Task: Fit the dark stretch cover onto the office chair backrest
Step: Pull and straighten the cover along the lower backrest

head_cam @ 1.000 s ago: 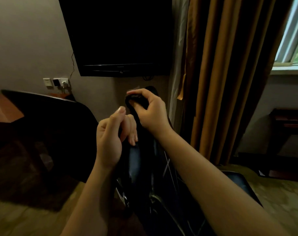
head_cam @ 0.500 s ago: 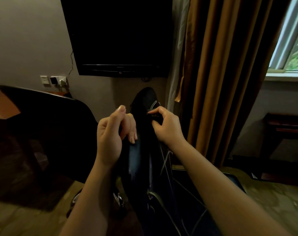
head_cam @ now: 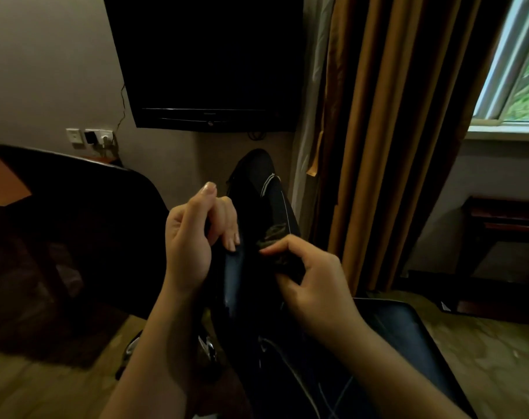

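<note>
Cover (head_cam: 252, 176) caps backrest (head_cam: 233, 282) top beyond the fingers (head_cam: 226, 220); left hand (head_cam: 189, 246) clamps its left edge; right hand (head_cam: 316, 287) pinches its hem.

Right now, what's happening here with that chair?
A person is fitting a dark stretch cover over an office chair backrest, seen edge-on. The left hand grips the fabric on one side, and the right hand pinches a bunched fold of it slightly lower on the other. The cover caps the top of the backrest, but the shiny lower part is bare, so the job looks unfinished.
</note>
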Demonstrator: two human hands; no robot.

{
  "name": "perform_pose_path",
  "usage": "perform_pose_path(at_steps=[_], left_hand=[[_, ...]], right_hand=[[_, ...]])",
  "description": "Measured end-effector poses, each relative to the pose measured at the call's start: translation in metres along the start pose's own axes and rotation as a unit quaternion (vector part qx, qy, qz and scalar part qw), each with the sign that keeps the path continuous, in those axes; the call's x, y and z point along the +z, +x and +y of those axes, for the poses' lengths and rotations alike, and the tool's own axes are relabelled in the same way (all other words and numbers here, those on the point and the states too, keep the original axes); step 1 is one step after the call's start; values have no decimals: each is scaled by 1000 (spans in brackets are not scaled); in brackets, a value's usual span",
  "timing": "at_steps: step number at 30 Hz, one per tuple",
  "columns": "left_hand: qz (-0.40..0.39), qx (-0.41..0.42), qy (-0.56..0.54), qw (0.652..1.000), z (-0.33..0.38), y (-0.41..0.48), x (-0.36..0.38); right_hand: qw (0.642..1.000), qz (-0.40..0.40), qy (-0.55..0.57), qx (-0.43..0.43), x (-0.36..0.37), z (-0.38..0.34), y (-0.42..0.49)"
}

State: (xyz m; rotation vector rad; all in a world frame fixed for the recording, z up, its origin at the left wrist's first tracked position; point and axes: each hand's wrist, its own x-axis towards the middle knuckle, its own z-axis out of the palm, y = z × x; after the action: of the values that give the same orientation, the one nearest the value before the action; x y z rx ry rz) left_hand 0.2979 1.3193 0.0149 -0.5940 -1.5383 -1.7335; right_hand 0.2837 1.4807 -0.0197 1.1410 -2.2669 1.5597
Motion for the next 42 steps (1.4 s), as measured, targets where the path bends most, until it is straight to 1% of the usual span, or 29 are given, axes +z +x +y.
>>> perform_pose_path(at_steps=[4,8,12,16,18,21,24,26,27,29,31,32,35,39,42], left_hand=[[10,-2,-8,1000,0,-2,2],[36,-12,-17,999,0,-2,3],[24,-13,-7,1000,-1,0,3],[24,-12,-3,1000,0,0,2],[20,-9,-5,1000,0,0,3],[28,-8,-13,999,1,-3,4],[32,-8,-14,999,1,-3,4],[34,-10,-17,999,0,-3,5],[34,-11,-20,999,0,-4,6],[34,-10,-19,999,-1,-5,6],[30,-7,-18,999,0,-6,5],[26,-9,-19,999,0,-5,4],[23,-22,-10,999,1,-1,3],[25,-27,-11,999,1,0,5],[25,-30,-2,999,2,0,4]], right_hand=[[1000,1,16,9,-1,3,10],[999,48,-22,9,4,17,52],[994,83,-66,27,5,43,100],[993,98,-62,32,9,56,110],[995,82,-49,38,6,52,100],[999,21,-17,37,-4,31,70],[999,-31,13,23,-10,4,25],[998,-45,45,13,-9,-5,-9],[998,-38,58,4,-7,-7,-25],[998,2,61,-20,-2,-6,-46],[998,33,45,-42,2,-3,-48],[998,32,46,-40,3,-1,-42],[998,21,55,-13,3,3,-11],[996,76,50,20,5,16,33],[993,95,50,39,8,18,38]])
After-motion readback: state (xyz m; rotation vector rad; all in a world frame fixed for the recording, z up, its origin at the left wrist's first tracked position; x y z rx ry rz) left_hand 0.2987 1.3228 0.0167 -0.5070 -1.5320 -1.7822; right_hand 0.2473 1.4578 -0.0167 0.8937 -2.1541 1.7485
